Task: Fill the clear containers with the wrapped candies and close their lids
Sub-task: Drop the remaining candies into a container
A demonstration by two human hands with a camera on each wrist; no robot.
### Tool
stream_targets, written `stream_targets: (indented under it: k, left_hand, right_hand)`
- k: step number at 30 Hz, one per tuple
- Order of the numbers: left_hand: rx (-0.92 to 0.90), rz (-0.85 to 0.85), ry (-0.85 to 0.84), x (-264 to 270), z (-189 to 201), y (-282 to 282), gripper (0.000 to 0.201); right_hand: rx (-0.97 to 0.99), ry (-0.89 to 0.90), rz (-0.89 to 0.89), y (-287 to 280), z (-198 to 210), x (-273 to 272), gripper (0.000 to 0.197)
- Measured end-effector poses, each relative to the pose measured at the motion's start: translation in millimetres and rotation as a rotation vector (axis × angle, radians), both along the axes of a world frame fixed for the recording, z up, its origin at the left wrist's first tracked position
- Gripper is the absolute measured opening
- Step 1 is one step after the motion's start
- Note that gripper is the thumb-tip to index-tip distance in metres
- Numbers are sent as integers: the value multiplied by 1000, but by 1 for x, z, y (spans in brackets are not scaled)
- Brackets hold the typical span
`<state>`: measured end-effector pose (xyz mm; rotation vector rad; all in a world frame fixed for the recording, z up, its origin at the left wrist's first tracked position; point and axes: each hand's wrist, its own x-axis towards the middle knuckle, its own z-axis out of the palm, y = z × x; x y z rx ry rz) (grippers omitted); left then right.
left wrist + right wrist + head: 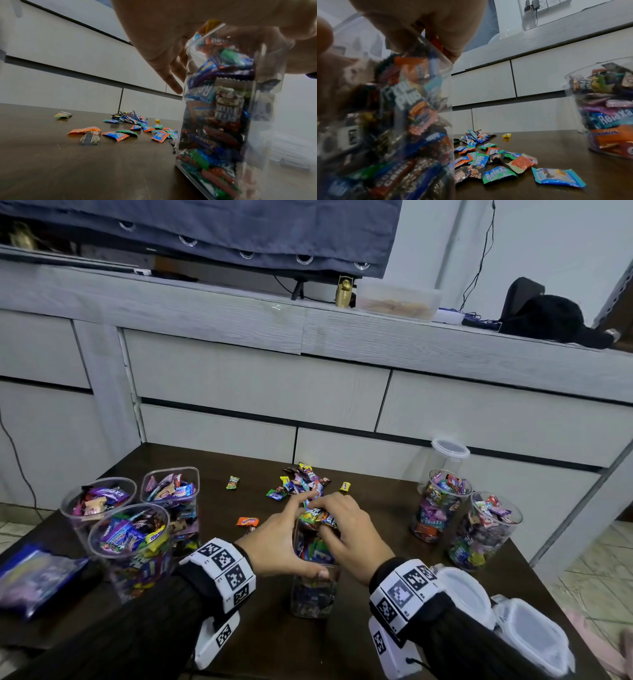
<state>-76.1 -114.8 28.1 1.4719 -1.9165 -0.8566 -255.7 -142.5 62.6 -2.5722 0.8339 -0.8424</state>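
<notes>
A tall clear container (313, 597) stands mid-table, packed with wrapped candies nearly to its rim. My left hand (291, 535) grips its upper part, thumb on the near side and fingers round the far side; the left wrist view shows the same container (223, 108) beside my palm. My right hand (342, 525) sits over the mouth with fingers curled on a bunch of wrapped candies (317, 515). In the right wrist view its fingers (436, 27) reach over the container rim (393, 121). Loose candies (305, 479) lie scattered just behind.
Three open, filled containers (130, 539) stand at the left and two more (442, 501) at the right. An empty lidded jar (448, 453) is behind those. Loose lids (534, 635) lie near my right forearm. A blue bag (37, 577) rests at the table's (239, 628) left edge.
</notes>
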Motion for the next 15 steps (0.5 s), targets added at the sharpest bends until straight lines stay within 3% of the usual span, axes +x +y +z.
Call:
stream_targets:
  k: [4, 9, 15]
  left_hand:
    - [3, -12, 19, -1, 0, 1, 117]
    - [6, -13, 14, -1, 1, 0, 119]
    - [27, -14, 9, -1, 5, 3, 109]
  right_hand:
    - [11, 73, -1, -1, 2, -3, 30]
    - [0, 242, 27, -2, 7, -5, 43]
    - [63, 178, 157, -6, 25, -11, 45]
